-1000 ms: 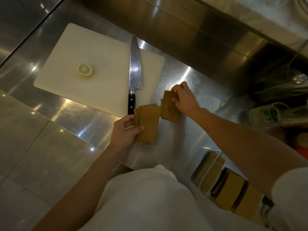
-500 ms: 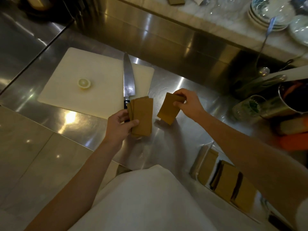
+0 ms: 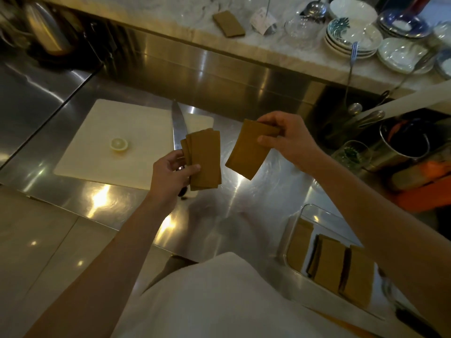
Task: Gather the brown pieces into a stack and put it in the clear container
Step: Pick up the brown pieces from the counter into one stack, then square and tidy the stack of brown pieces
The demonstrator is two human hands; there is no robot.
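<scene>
Gathering step in hand: your left hand (image 3: pixel 174 170) grips a fanned stack of brown pieces (image 3: pixel 203 159); your right hand (image 3: pixel 286 140) pinches a second bundle (image 3: pixel 249 148) just beside it, both above the table. Next — merge and square them, then lower them into the clear container (image 3: pixel 290 230) beneath your right forearm.

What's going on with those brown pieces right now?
Left hand holds a fanned stack. Right hand holds another stack, both lifted. Clear container ahead-right, already part filled. Nothing in the way.
</scene>
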